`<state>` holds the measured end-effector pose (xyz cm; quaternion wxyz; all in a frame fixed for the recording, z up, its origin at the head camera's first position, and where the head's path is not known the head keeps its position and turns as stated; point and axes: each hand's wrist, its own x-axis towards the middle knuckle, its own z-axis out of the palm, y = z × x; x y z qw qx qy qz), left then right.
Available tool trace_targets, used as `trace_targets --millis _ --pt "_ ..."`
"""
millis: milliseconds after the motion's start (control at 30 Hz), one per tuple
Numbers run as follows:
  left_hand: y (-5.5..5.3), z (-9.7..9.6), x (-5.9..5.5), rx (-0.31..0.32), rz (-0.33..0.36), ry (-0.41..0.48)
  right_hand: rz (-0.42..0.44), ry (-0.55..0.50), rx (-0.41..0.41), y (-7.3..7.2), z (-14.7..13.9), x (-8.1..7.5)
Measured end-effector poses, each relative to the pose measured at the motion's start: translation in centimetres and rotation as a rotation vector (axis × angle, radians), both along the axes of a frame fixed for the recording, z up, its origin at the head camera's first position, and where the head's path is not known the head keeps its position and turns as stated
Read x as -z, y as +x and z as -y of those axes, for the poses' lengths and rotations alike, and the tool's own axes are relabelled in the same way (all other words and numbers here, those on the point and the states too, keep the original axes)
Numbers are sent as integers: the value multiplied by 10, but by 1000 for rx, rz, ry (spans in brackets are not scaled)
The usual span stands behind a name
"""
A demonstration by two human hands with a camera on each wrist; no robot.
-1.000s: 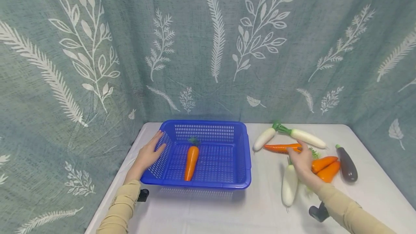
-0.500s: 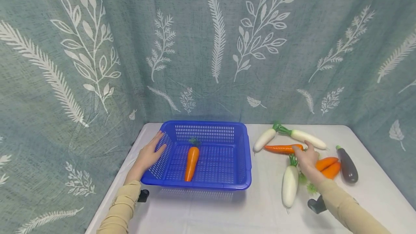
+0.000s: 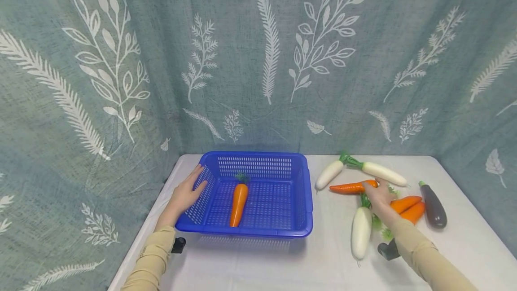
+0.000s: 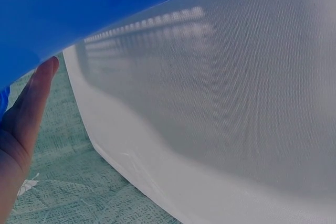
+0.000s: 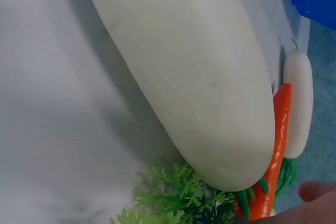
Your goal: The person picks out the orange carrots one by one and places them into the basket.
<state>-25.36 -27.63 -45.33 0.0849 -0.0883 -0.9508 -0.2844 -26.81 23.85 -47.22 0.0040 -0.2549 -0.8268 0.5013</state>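
A blue perforated basket (image 3: 258, 231) stands on the table with one orange carrot (image 3: 239, 203) inside. My left hand (image 3: 183, 199) rests against the basket's left side with its fingers extended; the left wrist view shows fingers (image 4: 32, 109) close under the blue wall. On the right side, my right hand (image 3: 381, 196) reaches over the top end of a slim orange carrot (image 3: 348, 188). Thumb and forefinger stand apart on either side of that end. In the right wrist view, a fingertip (image 5: 311, 190) appears beside the slim carrot (image 5: 281, 124); contact is unclear.
White radishes lie behind the slim carrot (image 3: 329, 174) and in front of my right hand (image 3: 361, 233); another radish (image 3: 383, 173) is at the back. Two thick orange vegetables (image 3: 412, 213) and a dark eggplant (image 3: 433, 205) lie farther right. A leaf-patterned curtain (image 3: 258, 57) surrounds the table.
My right hand has shifted slightly right, toward the top end of the slim carrot, then stayed about there. The left hand and the basket have kept their places.
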Motion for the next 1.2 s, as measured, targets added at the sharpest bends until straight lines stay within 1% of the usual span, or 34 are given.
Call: trace_targets --millis 133,300,433,567,833,900,1000,1067,1133,1200 --pt "0 1 0 -4 -2 -9 24 -32 -3 -4 -1 1" --pt "1 2 0 -2 0 4 51 -76 -10 -10 -3 3" --pt "2 2 1 -1 -6 3 33 -59 -47 -12 -5 4" --pt "3 1 1 4 0 1 22 -28 -68 -11 -8 4" --pt "2 -2 2 5 17 -2 67 80 -66 -9 -11 5" --pt "2 -1 3 6 6 2 79 96 -59 -9 -11 5" --pt "2 1 7 27 -43 28 80 108 -56 -11 -9 5" --pt "1 2 9 33 -87 37 71 102 -58 -12 -9 4" --pt "0 4 10 37 -101 45 57 78 -65 -13 -10 4" --pt "-1 5 9 28 -79 46 46 46 -69 -15 -11 3"
